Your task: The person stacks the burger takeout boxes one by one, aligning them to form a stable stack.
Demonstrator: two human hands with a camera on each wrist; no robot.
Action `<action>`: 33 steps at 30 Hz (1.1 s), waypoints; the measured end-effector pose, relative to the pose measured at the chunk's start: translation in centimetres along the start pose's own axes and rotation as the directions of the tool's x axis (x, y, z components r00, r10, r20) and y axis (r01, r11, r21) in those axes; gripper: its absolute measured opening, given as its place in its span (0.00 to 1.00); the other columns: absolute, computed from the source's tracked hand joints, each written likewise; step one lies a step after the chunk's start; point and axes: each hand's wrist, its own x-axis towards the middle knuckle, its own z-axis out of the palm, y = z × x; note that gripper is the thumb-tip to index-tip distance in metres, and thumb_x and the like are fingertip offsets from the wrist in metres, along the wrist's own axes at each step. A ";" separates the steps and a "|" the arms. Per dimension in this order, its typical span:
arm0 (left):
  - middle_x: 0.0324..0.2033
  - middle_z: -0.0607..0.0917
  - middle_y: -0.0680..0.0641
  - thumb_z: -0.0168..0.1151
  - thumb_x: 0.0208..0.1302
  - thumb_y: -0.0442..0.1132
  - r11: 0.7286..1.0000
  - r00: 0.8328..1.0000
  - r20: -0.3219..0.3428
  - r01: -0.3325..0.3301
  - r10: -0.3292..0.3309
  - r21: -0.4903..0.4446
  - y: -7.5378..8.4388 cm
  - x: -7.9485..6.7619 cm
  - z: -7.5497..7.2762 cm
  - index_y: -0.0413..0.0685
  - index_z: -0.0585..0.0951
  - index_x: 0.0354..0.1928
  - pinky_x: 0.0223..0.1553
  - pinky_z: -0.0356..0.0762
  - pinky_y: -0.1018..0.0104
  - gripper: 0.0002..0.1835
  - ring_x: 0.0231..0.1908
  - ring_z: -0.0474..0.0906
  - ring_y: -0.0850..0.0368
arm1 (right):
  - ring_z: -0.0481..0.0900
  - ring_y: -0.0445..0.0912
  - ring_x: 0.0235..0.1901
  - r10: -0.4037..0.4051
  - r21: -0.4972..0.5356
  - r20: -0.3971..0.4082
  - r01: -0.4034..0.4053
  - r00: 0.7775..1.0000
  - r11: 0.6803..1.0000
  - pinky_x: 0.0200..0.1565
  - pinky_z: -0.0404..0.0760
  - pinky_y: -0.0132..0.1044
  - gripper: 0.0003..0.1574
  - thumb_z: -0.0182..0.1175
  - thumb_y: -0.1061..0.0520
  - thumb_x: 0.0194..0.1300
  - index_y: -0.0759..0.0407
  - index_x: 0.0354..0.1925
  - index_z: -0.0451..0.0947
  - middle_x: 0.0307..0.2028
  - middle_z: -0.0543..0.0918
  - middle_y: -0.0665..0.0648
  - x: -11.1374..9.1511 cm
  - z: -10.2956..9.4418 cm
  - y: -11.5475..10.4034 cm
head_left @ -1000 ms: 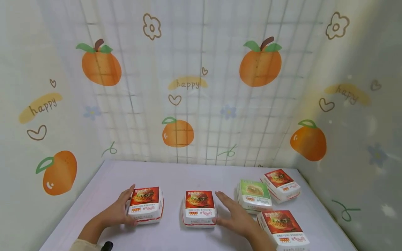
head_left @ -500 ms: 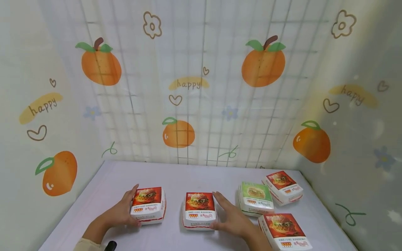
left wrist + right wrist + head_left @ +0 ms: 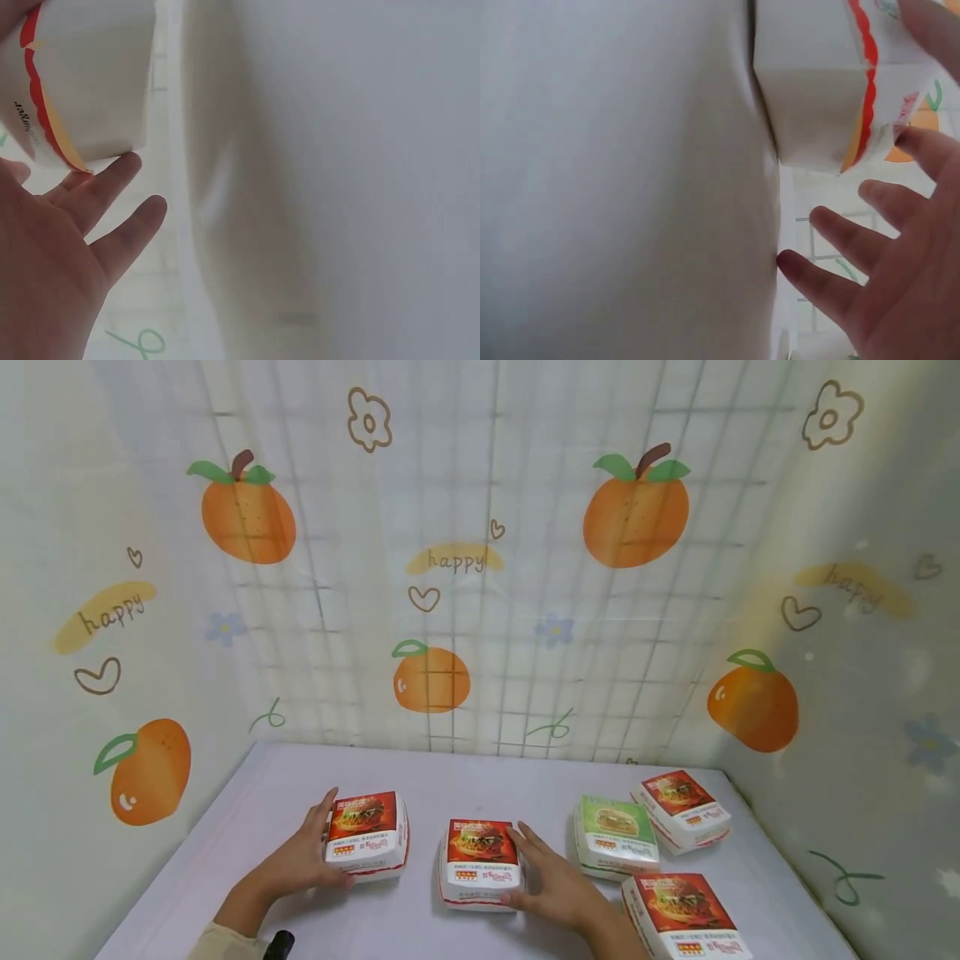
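Note:
Two red-and-white burger boxes are in the hands in the head view. My left hand (image 3: pixel 300 860) grips the left burger box (image 3: pixel 367 835) by its left side, thumb at the front and fingers behind. In the left wrist view this box (image 3: pixel 97 82) stands a little apart from the table, with fingertips (image 3: pixel 127 166) against its edge. My right hand (image 3: pixel 558 887) holds the middle burger box (image 3: pixel 480 864) at its right side between thumb and index finger. In the right wrist view that box (image 3: pixel 817 112) rests on the table, and the other fingers are spread beside it.
At the right of the table (image 3: pixel 420 777) stand a green burger box (image 3: pixel 617 835), a red one (image 3: pixel 682 810) behind it and another red one (image 3: pixel 684 914) in front, near my right forearm. A curtain (image 3: pixel 337 677) printed with oranges closes off the back and sides.
The left hand and its box have moved to the right and slightly up and away. The right fingers have come in onto the middle box, which has hardly moved.

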 end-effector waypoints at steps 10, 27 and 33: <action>0.70 0.55 0.46 0.84 0.29 0.55 0.996 0.998 -0.028 -0.049 0.047 -0.069 3.2 0.6 0.8 0.68 0.40 0.77 0.56 0.67 0.36 0.75 0.60 0.66 0.44 | 0.60 0.58 0.68 0.012 -0.053 -0.042 -0.015 0.999 0.998 0.62 0.64 0.58 0.66 0.58 0.20 0.51 0.49 0.77 0.50 0.74 0.55 0.57 -0.1 0.6 -0.2; 0.72 0.53 0.49 0.83 0.32 0.56 0.978 0.984 -0.003 -0.175 0.176 -0.115 7.6 1.4 2.5 0.67 0.42 0.77 0.56 0.70 0.38 0.72 0.62 0.66 0.43 | 0.59 0.57 0.69 0.064 -0.031 -0.029 -0.065 0.998 0.997 0.64 0.62 0.57 0.68 0.59 0.19 0.48 0.46 0.77 0.48 0.73 0.57 0.56 0.0 1.0 -0.4; 0.70 0.55 0.51 0.81 0.34 0.59 0.969 0.977 0.007 -0.209 0.212 -0.134 8.2 1.7 3.2 0.62 0.43 0.77 0.54 0.73 0.45 0.71 0.61 0.66 0.45 | 0.61 0.58 0.68 0.046 -0.001 -0.043 -0.046 0.998 0.999 0.63 0.62 0.58 0.67 0.61 0.21 0.48 0.44 0.77 0.49 0.72 0.60 0.57 0.0 1.2 0.0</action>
